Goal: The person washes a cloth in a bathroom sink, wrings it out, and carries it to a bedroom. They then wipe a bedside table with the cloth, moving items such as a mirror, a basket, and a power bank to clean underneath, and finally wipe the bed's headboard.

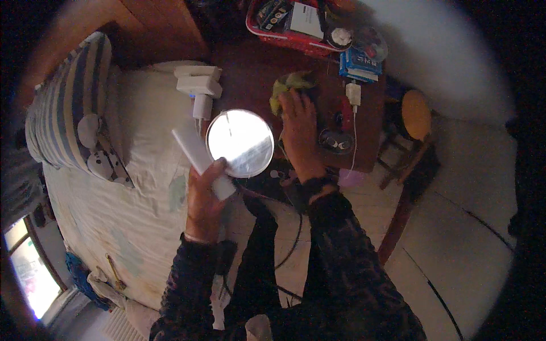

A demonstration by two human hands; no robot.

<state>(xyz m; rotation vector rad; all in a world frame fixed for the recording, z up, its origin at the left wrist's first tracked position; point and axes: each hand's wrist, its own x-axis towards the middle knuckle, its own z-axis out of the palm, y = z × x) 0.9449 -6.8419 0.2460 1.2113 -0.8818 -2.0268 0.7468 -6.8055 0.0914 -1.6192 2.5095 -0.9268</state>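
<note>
My left hand (207,194) grips a round mirror (241,143) with a pale frame, its thumb at the mirror's lower edge. A flat white bar-shaped part (190,151) runs slantwise between the hand and the mirror; whether the two are joined I cannot tell. The mirror's face shines brightly. On the dark reddish-brown table (251,68), my right hand (298,128) rests with its fingers on a crumpled yellow-green cloth (281,87). The palm is turned down, and part of the cloth is hidden under the fingers.
Beyond the cloth stands a red plastic basket (281,40) with boxes. Blue boxes (362,64), a white charger (353,93) with a cable and a small clear dish (337,141) lie at the right. White boxes (198,83) stand at the left, beside the bed (149,170). A stool (416,115) is at the right.
</note>
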